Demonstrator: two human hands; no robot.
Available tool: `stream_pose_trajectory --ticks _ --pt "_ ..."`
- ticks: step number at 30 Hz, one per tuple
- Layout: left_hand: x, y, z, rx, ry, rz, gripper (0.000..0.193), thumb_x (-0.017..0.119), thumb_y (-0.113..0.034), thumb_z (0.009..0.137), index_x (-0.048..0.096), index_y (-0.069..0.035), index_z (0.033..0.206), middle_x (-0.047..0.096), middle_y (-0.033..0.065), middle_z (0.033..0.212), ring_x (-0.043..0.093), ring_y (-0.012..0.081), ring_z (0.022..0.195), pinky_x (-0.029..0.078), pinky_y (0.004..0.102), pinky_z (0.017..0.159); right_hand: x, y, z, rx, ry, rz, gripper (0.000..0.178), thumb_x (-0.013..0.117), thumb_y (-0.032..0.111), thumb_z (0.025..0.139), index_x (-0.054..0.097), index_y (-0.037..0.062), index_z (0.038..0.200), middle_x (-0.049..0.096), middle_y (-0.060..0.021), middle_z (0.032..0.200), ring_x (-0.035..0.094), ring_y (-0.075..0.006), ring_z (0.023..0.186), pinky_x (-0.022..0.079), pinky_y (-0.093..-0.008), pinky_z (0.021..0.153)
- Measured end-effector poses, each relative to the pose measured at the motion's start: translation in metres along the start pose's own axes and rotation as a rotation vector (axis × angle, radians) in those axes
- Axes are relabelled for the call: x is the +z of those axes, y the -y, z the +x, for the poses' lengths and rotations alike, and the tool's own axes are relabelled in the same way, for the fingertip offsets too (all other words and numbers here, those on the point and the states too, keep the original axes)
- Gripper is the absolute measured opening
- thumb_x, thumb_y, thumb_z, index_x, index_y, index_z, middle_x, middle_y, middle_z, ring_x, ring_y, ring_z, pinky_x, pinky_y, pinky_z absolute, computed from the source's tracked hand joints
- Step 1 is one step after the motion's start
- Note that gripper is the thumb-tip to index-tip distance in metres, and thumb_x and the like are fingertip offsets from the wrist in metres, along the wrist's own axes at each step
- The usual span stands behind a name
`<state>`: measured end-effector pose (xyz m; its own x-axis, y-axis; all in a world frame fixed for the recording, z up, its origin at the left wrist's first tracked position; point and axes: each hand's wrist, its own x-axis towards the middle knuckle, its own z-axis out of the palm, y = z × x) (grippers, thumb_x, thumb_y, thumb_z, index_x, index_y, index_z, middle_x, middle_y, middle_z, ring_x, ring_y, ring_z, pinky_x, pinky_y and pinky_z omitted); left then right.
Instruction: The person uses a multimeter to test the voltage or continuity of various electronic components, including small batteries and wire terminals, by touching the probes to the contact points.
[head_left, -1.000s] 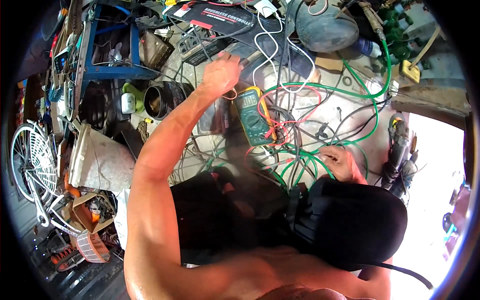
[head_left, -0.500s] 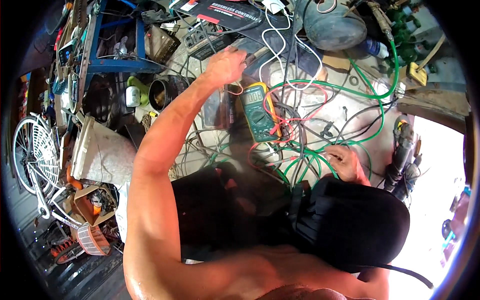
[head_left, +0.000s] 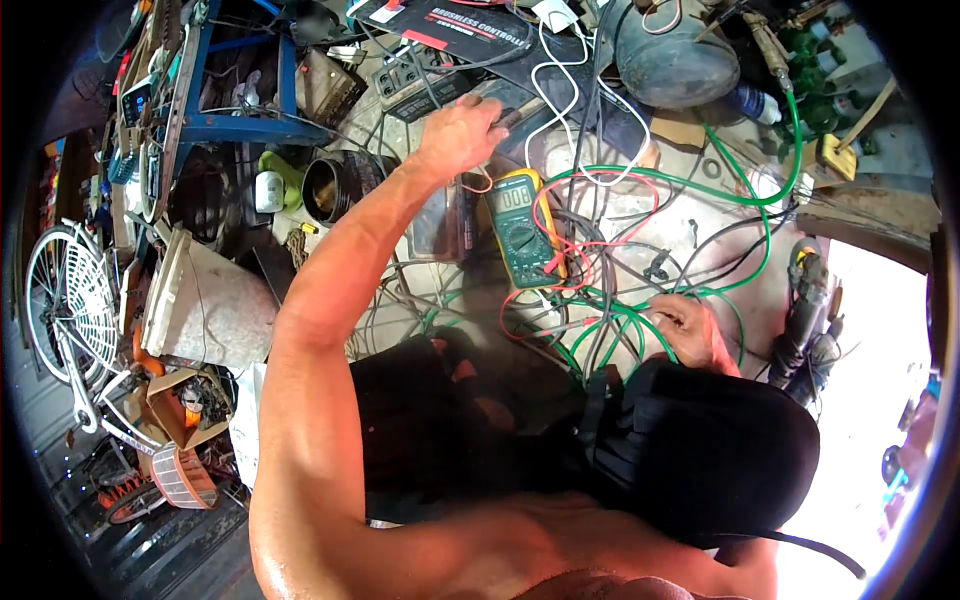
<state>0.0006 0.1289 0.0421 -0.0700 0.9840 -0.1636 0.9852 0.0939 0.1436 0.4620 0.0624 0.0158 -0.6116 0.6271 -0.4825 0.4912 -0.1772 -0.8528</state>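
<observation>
My left hand (head_left: pixel 460 134) reaches forward with its fingers curled closed, beside the dark flat case and below the black multi-socket block (head_left: pixel 415 84). What its fingers hold, if anything, is hidden. A thin pinkish wire (head_left: pixel 478 188) shows just under it. Right of that hand, a yellow and green multimeter (head_left: pixel 524 232) lies face up with its display lit, its red test lead (head_left: pixel 588 245) looping to the right. My right hand (head_left: pixel 686 330) rests by my dark-clothed knee, fingers curled, over green cables (head_left: pixel 622 322); whether it grips anything is unclear.
Tangled black cables and a green hose (head_left: pixel 700 180) spread over the floor. A white cable (head_left: pixel 572 95) runs at the top, beside a dark rounded tank (head_left: pixel 678 62). Left are a blue metal frame (head_left: pixel 235 130), a dirty white bucket (head_left: pixel 215 300) and a white bicycle wheel (head_left: pixel 70 300).
The whole view has shifted slightly. Both hands keep nearly the same places among the things, and the multimeter still lies where it was.
</observation>
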Motion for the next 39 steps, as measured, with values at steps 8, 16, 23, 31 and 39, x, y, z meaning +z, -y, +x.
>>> stream_pose_trajectory --ticks 8,16,23,31,39 --pt "0.009 0.007 0.001 0.038 -0.021 0.012 0.022 0.065 -0.030 0.096 0.064 -0.009 0.104 0.066 0.0157 0.109 0.067 0.0416 0.097 0.055 0.0520 0.081 -0.001 -0.005 0.001 -0.011 0.008 -0.022 0.024 0.066 0.010 0.095 0.068 -0.0058 0.113 0.074 -0.0145 0.097 0.070 -0.0166 0.088 0.055 -0.0331 0.079" --pt "0.003 0.007 0.001 0.121 0.001 -0.048 0.025 0.065 -0.032 0.097 0.064 -0.007 0.104 0.068 0.0177 0.104 0.068 0.0425 0.096 0.054 0.0529 0.080 -0.005 0.006 0.001 0.036 0.043 -0.048 0.025 0.067 0.010 0.095 0.068 -0.0049 0.116 0.076 -0.0144 0.102 0.072 -0.0184 0.093 0.056 -0.0335 0.085" --pt "0.003 0.015 -0.002 0.165 -0.029 -0.098 0.025 0.067 -0.032 0.095 0.065 -0.008 0.102 0.068 0.0182 0.103 0.068 0.0443 0.091 0.055 0.0535 0.078 0.000 -0.007 0.002 -0.020 -0.014 -0.045 0.026 0.068 0.009 0.094 0.068 -0.0053 0.116 0.075 -0.0126 0.099 0.070 -0.0158 0.092 0.055 -0.0315 0.083" --pt "0.005 0.008 -0.003 0.024 -0.053 -0.044 0.022 0.068 -0.029 0.094 0.066 -0.008 0.099 0.067 0.0174 0.102 0.067 0.0430 0.094 0.055 0.0531 0.079 -0.002 -0.003 0.003 0.005 0.021 -0.037 0.028 0.066 0.010 0.095 0.067 -0.0065 0.117 0.075 -0.0146 0.102 0.071 -0.0164 0.095 0.055 -0.0324 0.086" --pt "0.004 0.004 0.002 0.041 -0.040 -0.039 0.023 0.064 -0.030 0.096 0.067 -0.007 0.099 0.071 0.0200 0.102 0.068 0.0430 0.092 0.055 0.0513 0.081 -0.002 -0.007 0.003 0.018 0.013 -0.034 0.028 0.066 0.011 0.095 0.068 -0.0060 0.117 0.076 -0.0157 0.102 0.072 -0.0172 0.095 0.056 -0.0324 0.086"
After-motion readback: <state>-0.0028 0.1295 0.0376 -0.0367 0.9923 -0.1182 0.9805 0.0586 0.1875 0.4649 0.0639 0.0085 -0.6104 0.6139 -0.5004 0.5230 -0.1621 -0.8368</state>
